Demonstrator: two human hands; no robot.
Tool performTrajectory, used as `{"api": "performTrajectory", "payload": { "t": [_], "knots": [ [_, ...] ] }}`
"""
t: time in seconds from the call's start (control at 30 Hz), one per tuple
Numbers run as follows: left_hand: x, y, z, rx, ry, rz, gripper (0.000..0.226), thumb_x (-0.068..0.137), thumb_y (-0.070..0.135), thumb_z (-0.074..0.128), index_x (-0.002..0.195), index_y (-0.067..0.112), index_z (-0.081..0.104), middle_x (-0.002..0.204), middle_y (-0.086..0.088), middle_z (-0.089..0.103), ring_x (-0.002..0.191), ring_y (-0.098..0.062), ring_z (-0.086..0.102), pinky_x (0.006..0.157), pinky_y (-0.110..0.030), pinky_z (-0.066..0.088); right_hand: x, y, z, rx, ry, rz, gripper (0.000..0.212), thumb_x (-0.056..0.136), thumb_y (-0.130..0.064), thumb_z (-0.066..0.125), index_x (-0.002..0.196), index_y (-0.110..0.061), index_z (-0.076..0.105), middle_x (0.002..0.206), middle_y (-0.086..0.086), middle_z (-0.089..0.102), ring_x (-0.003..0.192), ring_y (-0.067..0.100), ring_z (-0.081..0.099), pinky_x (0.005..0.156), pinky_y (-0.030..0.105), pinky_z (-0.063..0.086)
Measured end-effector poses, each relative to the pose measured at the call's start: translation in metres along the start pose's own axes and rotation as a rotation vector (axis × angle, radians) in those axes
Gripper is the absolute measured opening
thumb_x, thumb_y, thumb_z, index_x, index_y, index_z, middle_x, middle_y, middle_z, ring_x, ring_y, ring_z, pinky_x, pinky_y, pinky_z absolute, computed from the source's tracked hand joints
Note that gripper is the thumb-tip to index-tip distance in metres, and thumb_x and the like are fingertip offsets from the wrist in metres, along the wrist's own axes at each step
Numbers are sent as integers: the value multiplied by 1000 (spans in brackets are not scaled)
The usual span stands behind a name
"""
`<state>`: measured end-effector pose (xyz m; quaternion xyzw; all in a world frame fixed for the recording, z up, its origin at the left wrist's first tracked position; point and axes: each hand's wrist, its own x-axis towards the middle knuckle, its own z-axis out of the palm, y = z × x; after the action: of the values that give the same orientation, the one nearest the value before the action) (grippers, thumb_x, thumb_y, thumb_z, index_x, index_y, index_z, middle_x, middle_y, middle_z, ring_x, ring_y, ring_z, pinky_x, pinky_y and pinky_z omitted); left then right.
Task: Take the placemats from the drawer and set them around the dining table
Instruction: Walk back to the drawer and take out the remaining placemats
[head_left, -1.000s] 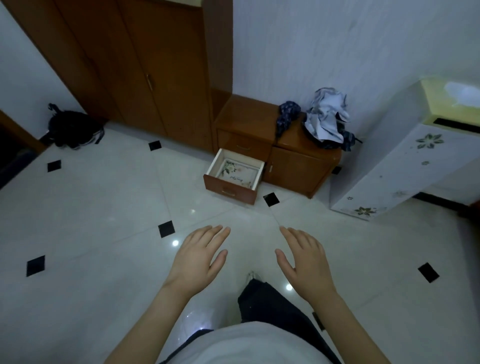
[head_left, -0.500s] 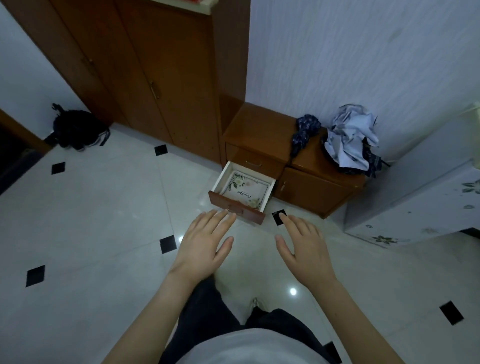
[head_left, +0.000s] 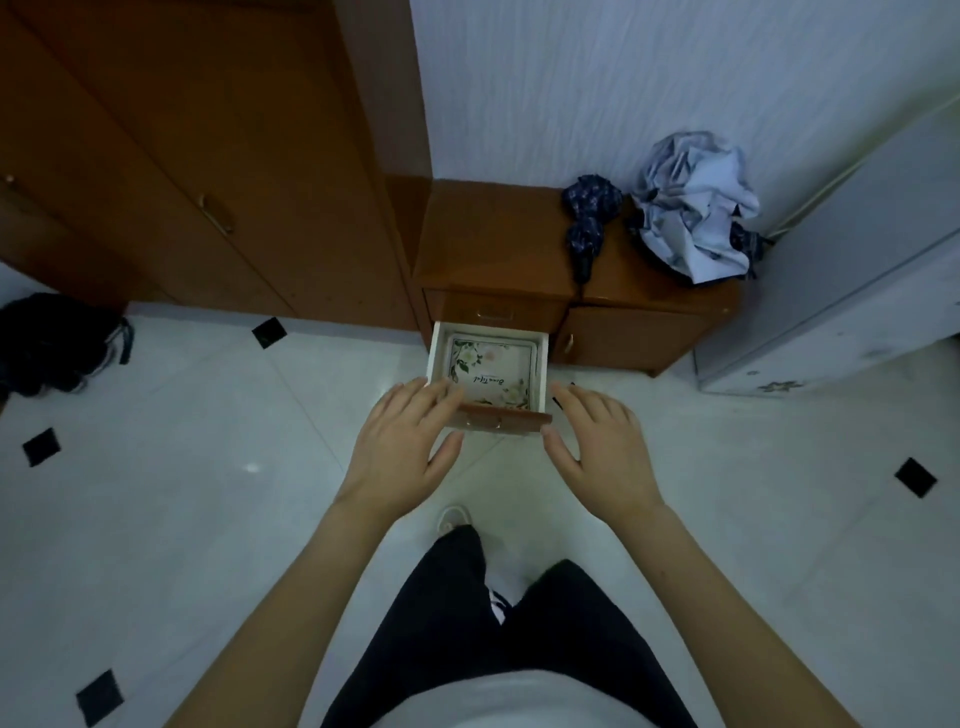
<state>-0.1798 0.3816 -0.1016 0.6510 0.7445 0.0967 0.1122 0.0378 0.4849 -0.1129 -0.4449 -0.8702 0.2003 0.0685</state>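
Observation:
A low wooden cabinet stands against the wall with its bottom drawer (head_left: 543, 364) pulled out. Inside the drawer lies a stack of white placemats (head_left: 493, 374) printed with flowers and script. My left hand (head_left: 402, 452) reaches forward with straight fingers, its fingertips over the drawer's near-left corner. My right hand (head_left: 605, 457) is stretched out the same way, just right of the drawer's front. Both hands hold nothing. No dining table is in view.
A folded dark umbrella (head_left: 589, 223) and a crumpled pale cloth (head_left: 693, 208) lie on the cabinet top (head_left: 493, 234). Tall wooden wardrobe doors (head_left: 208, 156) stand left, a white appliance (head_left: 852, 291) right, a black bag (head_left: 47, 343) on the tiled floor.
I have walked closer to the cabinet. The drawer now lies just past my fingertips, and both hands have reached forward to its front edge.

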Motion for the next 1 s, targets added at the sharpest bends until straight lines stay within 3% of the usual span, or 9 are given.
{"api": "performTrajectory", "payload": {
  "t": [0.17,0.37,0.77,1.0],
  "knots": [
    [43,-27,8,-20,13,25,48,95,38,34,135,17,51,134,-5,55,125,-26,46,108,-36,27,40,1,17,27,3,42,55,94,-47,32,136,-18,50,131,4,58,121,23,50,101,40,36],
    [103,-56,66,-43,21,-17,49,96,40,32,136,18,50,137,-4,53,127,-25,46,108,-39,33,99,41,61,67,-1,51,55,94,-47,33,138,-19,49,132,1,57,122,21,49,104,39,35],
    [207,-139,266,-112,82,-59,48,95,37,34,134,16,51,133,-2,55,123,-20,47,104,-33,33,217,149,232,87,-87,-7,62,94,-51,25,143,-18,43,139,1,51,127,22,45,104,41,38],
    [234,-198,404,-166,-58,-44,53,94,39,28,136,16,49,134,-3,54,123,-20,47,102,-33,35,253,192,364,89,-178,9,57,96,-45,30,144,-17,40,141,5,50,128,24,44,105,45,38]
  ]
}}
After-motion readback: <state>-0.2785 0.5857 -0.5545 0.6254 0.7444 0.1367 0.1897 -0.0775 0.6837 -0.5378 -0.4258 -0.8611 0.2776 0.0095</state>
